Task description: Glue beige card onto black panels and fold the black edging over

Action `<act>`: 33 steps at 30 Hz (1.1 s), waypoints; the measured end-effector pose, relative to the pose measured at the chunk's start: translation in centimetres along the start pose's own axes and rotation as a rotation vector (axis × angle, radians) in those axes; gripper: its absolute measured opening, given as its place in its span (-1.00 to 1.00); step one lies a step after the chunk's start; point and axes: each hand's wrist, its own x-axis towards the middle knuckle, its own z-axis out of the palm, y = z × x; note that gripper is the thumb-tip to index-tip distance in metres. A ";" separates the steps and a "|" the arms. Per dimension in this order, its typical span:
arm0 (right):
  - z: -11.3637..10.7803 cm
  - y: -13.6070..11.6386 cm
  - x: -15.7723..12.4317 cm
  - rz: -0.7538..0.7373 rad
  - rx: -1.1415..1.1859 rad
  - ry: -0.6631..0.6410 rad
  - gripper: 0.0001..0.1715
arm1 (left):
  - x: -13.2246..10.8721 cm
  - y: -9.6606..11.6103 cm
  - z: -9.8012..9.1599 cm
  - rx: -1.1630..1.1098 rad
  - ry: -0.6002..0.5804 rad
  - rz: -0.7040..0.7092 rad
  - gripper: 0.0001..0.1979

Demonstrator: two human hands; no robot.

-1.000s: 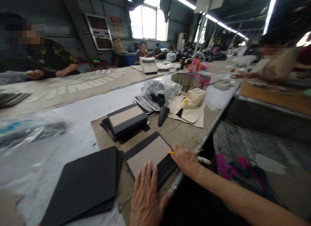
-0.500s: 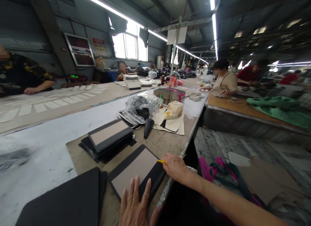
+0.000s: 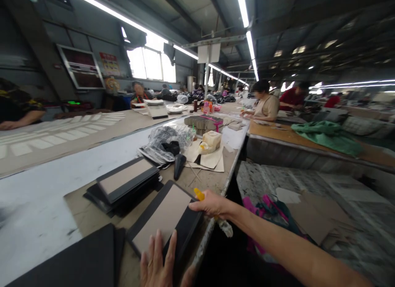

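A black panel with a beige strip [image 3: 163, 215] lies at the table's near edge. My left hand [image 3: 159, 260] rests on its lower part, open, fingers spread. At its upper right corner is my right hand [image 3: 211, 204], closed around a slim yellow tool [image 3: 199, 194] whose kind I cannot make out; the thumb lies over the panel's edge, and the fingers underneath are hidden. To the left sits a stack of similar panels [image 3: 128, 178], the top one with a beige strip. Plain black sheets [image 3: 74, 258] lie at the lower left.
Beyond are a dark cone-shaped object [image 3: 179, 165], a clear plastic bag [image 3: 168, 138], a stained plastic jug [image 3: 211, 141] and a strapped grey bundle [image 3: 203, 124]. A lower surface with brown pieces [image 3: 321, 215] is at right. A co-worker [image 3: 265, 101] stands beyond.
My view has turned right, so things sit further left. My right hand has shifted its hold: the yellow tool now points up, and the thumb rests on the panel's edge. My left hand stays on the panel.
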 end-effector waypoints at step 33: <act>-2.3 -19.6 9.2 -0.680 -1.036 0.501 -0.70 | 6.4 -3.7 -2.8 -0.594 0.182 -0.677 -0.72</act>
